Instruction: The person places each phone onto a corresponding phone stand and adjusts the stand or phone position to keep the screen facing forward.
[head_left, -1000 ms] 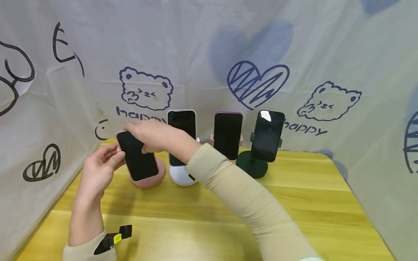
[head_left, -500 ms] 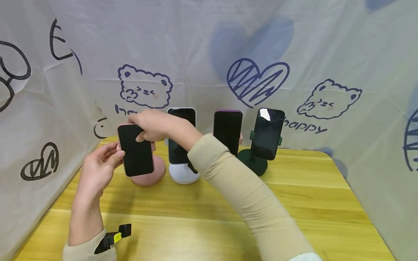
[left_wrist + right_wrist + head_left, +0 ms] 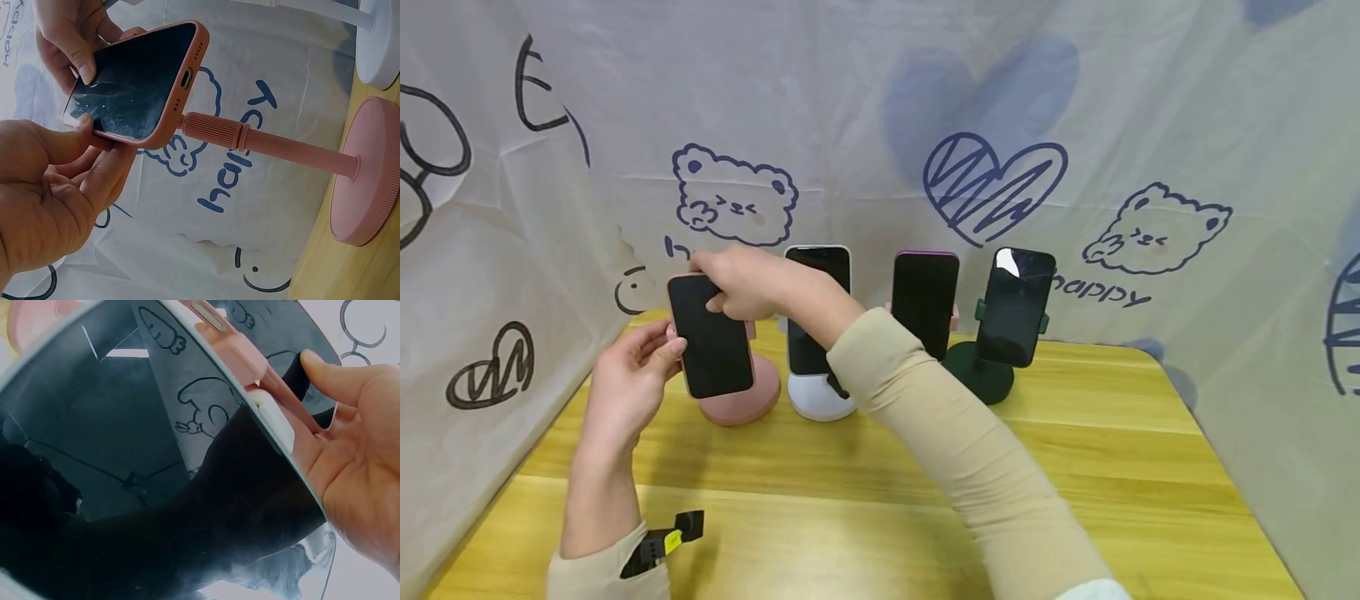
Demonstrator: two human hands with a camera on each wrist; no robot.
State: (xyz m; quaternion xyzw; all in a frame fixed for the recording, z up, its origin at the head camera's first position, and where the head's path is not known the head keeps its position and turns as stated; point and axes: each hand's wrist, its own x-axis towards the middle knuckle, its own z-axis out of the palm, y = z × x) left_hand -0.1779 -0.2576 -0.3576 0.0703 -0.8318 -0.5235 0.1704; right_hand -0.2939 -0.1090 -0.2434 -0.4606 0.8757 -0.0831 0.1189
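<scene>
A phone in a pink case [image 3: 715,342] leans upright on the pink phone stand [image 3: 747,404] at the table's left. My left hand [image 3: 628,379] grips the phone's left edge, thumb at the front and fingers round behind the edge. From above, my right hand [image 3: 745,283] holds the phone's upper right corner, its thumb on the dark screen. In the left wrist view the stand's ribbed pole [image 3: 294,153] runs from behind the phone to its round base [image 3: 369,175]. The stand's clamp is mostly hidden behind the phone.
Just right stands a phone on a white stand [image 3: 820,400], partly behind my right forearm. Beyond it are a phone on a pink-clamped stand [image 3: 923,304] and another on a dark green stand [image 3: 977,379]. A drawn-on white cloth [image 3: 850,108] backs the wooden table [image 3: 1112,467].
The phone in the pink case has risen and turned from a leftward tilt to nearly straight up. My right hand has moved up with it, while my left hand has stayed at the left edge.
</scene>
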